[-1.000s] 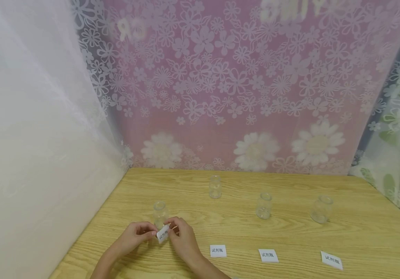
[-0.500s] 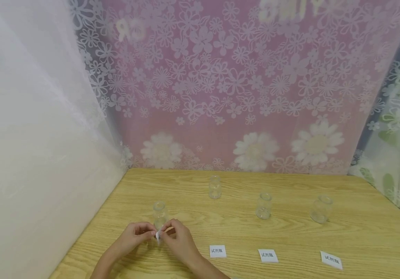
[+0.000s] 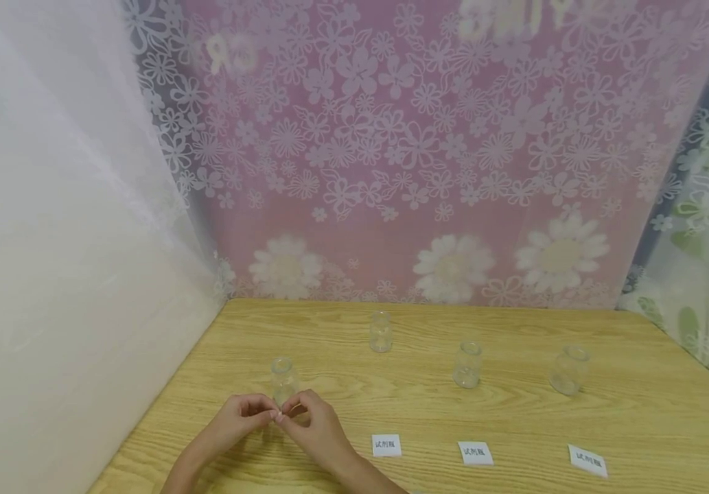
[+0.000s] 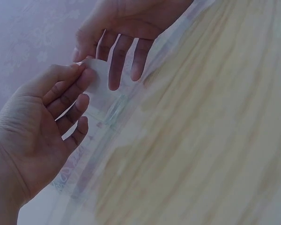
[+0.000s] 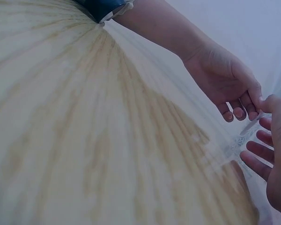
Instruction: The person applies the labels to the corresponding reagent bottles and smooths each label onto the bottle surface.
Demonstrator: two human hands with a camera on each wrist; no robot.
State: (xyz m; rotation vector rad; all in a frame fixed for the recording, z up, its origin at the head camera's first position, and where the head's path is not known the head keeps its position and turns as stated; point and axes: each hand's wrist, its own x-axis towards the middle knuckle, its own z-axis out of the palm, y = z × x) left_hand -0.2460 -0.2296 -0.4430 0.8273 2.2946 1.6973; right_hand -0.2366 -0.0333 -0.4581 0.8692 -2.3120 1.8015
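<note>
A white label is held between both hands in front of a clear glass jar. My left hand pinches its edge between thumb and index finger, the other fingers spread in the left wrist view. The thumb and index finger of my right hand meet the left fingertips and pinch the label's edge too. In the head view the fingers cover nearly all of the label. The jar stands upright just behind the fingertips, its lower part partly hidden.
Three more glass jars stand farther back: one at the rear, one right of centre and one far right. Three white labels with dark writing, left, middle and right, lie along the wooden table's front.
The right hand's fingertips have shifted left to meet the left ones. The label's written face, visible a second ago, has turned and is now mostly covered. The left hand has stayed put.
</note>
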